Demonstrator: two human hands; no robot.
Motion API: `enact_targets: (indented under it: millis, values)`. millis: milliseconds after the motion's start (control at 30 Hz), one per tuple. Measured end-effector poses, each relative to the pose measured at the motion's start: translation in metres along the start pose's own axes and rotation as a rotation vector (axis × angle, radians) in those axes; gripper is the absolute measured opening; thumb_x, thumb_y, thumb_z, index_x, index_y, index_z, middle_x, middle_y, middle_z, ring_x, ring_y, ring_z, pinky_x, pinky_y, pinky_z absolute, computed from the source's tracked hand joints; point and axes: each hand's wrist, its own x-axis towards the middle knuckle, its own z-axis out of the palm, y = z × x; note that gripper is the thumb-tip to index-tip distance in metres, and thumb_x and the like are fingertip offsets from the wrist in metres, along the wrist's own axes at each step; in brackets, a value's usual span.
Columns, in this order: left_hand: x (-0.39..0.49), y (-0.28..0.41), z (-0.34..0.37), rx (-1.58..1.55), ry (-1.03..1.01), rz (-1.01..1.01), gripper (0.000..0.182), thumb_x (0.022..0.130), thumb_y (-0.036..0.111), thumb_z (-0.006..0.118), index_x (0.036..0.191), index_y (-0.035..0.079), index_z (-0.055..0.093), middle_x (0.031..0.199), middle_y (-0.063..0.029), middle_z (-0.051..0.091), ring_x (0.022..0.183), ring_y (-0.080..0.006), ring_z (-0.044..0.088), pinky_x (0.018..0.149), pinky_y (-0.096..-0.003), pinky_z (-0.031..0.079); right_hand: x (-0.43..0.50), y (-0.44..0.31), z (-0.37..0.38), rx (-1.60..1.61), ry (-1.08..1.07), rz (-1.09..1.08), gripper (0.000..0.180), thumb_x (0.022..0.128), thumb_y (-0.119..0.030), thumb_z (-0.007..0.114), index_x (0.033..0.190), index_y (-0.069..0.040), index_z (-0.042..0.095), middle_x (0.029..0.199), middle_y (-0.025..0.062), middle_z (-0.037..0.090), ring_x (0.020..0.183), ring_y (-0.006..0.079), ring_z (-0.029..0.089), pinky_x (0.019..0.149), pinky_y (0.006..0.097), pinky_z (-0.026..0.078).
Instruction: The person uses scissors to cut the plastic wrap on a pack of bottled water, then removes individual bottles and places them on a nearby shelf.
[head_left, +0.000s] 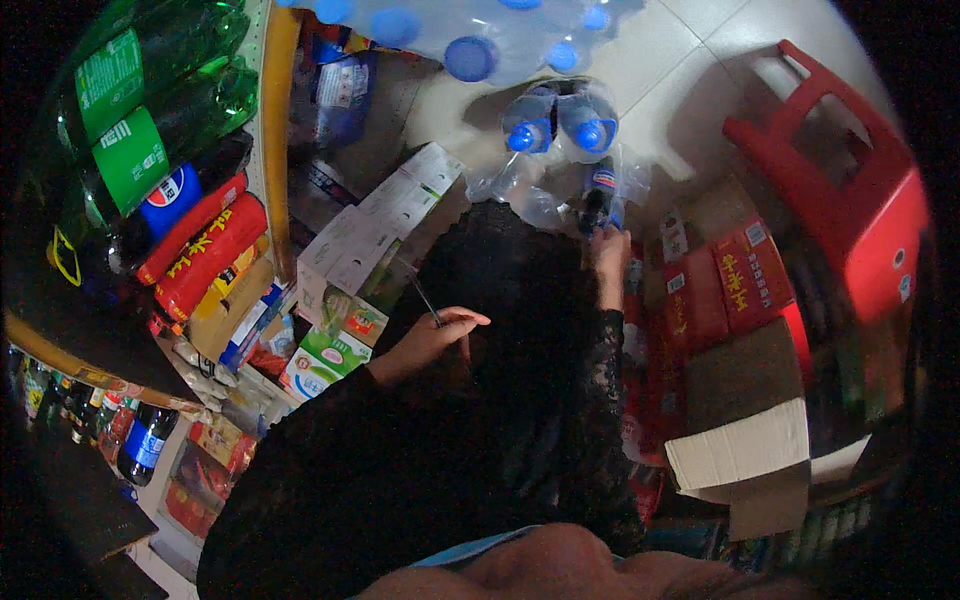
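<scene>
My right hand (611, 247) is at a dark soda bottle (600, 195) with a blue Pepsi label, its fingers at the bottle's lower end. Clear plastic wrap (525, 184) lies around this bottle, beside two large clear water bottles (559, 124) with blue caps. My left hand (446, 330) is over my dark clothing, holding a thin, pen-like stick (424, 295) between thumb and fingers; what kind of tool it is cannot be told. Beyond the two water bottles lies a shrink-wrapped pack of water bottles (517, 37) with blue caps.
Shelves (277, 135) with green soda bottles (131, 157) and red packages (214, 255) rise at left. White cartons (367, 225) and a milk carton (326, 364) stand near my left arm. At right are red printed boxes (750, 274), an opened cardboard box (739, 450) and a red plastic stool (885, 217).
</scene>
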Motion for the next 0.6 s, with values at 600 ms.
enact_targets:
  millis: [600]
  values:
    - [0.018, -0.004, 0.005, 0.006, -0.028, -0.057, 0.027, 0.096, 0.023, 0.052, 0.114, 0.007, 0.065, 0.072, -0.0013, 0.061, 0.071, -0.0082, 0.058, 0.069, -0.0244, 0.044, 0.042, -0.025, -0.056, 0.226, 0.215, -0.216, 0.019, 0.085, -0.015, 0.065, 0.097, -0.001, 0.061, 0.106, 0.0229, 0.055, 0.081, 0.0427, 0.06, 0.065, 0.0474, 0.052]
